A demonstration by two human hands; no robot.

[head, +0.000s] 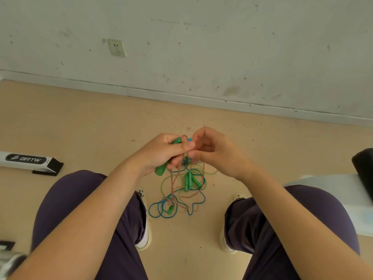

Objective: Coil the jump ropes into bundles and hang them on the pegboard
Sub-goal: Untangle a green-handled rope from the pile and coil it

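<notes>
Two hands at frame centre: green handle (168,158) is gripped by the left hand (161,154), pink cord (173,178) pinched by the right hand (212,150); ropes (181,199) tangled on the floor (80,128) below.

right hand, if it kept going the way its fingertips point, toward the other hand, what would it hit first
Most likely the left hand holding a green handle: the right hand has its fingertips almost touching it, pinching the pink rope between them. Depth is unclear.

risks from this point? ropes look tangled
1. The pink cord that the right hand pinches runs down into the blue and green cords on the floor; pulling may tighten the tangle.
2. The left hand grips a green handle plus cord; it could slip.
</notes>
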